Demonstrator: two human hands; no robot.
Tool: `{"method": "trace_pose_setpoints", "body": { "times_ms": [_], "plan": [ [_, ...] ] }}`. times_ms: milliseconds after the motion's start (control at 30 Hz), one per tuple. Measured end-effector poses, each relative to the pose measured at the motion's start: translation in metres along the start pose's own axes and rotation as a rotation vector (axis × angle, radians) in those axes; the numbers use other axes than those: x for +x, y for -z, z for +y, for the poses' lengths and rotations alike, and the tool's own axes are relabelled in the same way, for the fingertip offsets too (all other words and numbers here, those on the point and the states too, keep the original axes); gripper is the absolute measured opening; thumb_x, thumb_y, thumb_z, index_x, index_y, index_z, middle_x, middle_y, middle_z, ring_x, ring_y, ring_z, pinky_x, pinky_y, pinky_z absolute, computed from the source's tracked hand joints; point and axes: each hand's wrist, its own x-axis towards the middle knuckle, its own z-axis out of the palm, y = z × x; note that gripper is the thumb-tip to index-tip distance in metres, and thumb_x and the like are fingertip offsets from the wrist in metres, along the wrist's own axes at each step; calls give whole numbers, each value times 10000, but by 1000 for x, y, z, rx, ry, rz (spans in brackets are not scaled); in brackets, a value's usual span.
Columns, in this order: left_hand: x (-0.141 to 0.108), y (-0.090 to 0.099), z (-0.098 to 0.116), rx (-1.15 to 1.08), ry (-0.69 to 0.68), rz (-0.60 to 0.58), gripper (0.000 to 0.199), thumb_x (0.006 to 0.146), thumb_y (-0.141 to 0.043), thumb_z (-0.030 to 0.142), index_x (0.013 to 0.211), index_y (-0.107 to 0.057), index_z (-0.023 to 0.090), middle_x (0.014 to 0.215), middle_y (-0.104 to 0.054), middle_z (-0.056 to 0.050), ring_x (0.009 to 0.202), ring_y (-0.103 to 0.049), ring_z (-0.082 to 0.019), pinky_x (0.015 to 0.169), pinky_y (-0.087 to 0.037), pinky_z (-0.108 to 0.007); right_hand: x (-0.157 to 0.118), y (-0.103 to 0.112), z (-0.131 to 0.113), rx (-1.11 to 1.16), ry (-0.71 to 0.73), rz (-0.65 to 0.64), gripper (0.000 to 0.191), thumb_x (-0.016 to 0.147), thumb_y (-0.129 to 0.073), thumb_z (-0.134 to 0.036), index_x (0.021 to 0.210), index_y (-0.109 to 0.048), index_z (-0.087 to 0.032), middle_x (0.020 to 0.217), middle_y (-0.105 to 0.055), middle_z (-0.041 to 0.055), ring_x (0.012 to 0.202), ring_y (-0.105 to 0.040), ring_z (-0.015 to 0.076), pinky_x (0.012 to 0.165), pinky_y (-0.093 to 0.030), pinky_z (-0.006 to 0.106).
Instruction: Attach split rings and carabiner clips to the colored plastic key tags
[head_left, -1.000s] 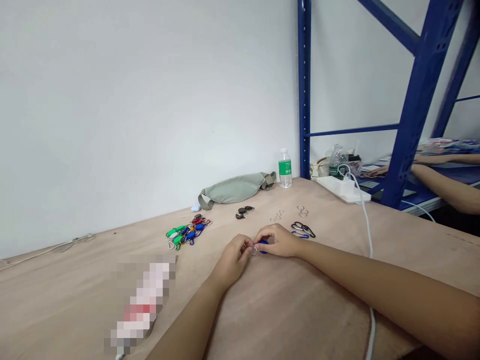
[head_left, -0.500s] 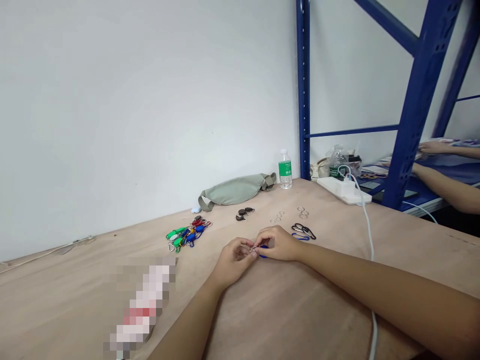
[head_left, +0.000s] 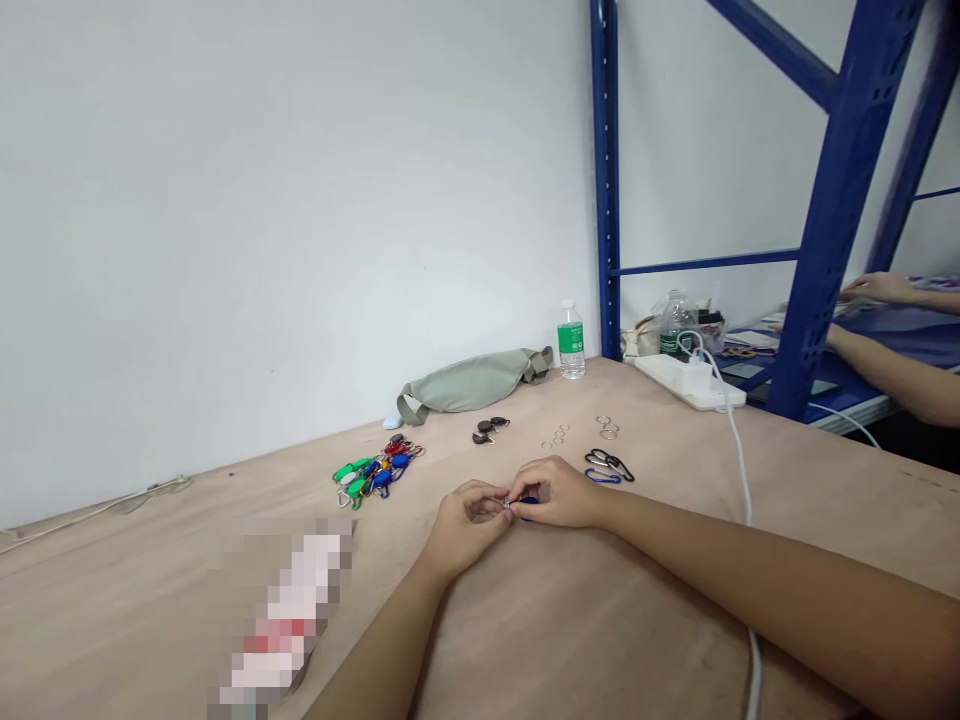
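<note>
My left hand (head_left: 463,528) and my right hand (head_left: 561,493) meet fingertip to fingertip just above the table. Between their pinched fingers is a small metal ring (head_left: 506,504); how it is joined to anything is too small to tell. A round blue badge reel (head_left: 529,511) sits under my right fingers, mostly hidden by them. To the right of that hand lie black carabiners (head_left: 619,466) and a blue carabiner (head_left: 603,477). Small split rings (head_left: 559,438) and larger split rings (head_left: 609,433) are behind it. Black badge reels (head_left: 485,427) lie farther back.
Left of my hands is a pile of coloured badge reels (head_left: 384,479). A pixelated item (head_left: 289,610) lies nearer. Along the wall are a grey-green waist bag (head_left: 472,382) and a water bottle (head_left: 571,340). A white cable (head_left: 739,460) runs from a power strip (head_left: 690,383). Another person's arms (head_left: 889,370) show beyond the blue rack (head_left: 814,230).
The metal ring between my fingertips has turned slightly, and my fingers have closed in around it. The other person's hand has shifted a little. Everything on the table stays in place.
</note>
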Motion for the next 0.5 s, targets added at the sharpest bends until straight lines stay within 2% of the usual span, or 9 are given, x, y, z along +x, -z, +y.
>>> {"method": "trace_pose_setpoints", "body": {
  "times_ms": [167, 333, 500],
  "plan": [
    [0, 1, 2, 0, 1, -12, 305, 634, -643, 348, 865, -642, 149, 860, -635, -82, 774, -609, -166, 738, -493, -295, 0, 0, 1, 22, -9, -9, 148, 695, -591, -298, 757, -672, -190, 729, -652, 37, 655, -574, 129, 590, -431, 220],
    [0, 0, 2, 50, 18, 26, 327, 624, -641, 378, 854, -647, 145, 810, -636, -74, 686, -605, -149, 643, -497, -268, 0, -1, 2, 39, -48, -4, 167, 698, -590, -315, 755, -670, -180, 721, -653, 39, 646, -575, 130, 571, -430, 217],
    [1, 2, 0, 79, -38, 40, 304, 623, -643, 346, 848, -660, 142, 818, -616, -74, 655, -590, -128, 621, -491, -254, 1, -1, 1, 41, -68, 1, 153, 692, -593, -281, 757, -667, -164, 725, -656, 41, 653, -577, 130, 570, -430, 213]
  ]
}}
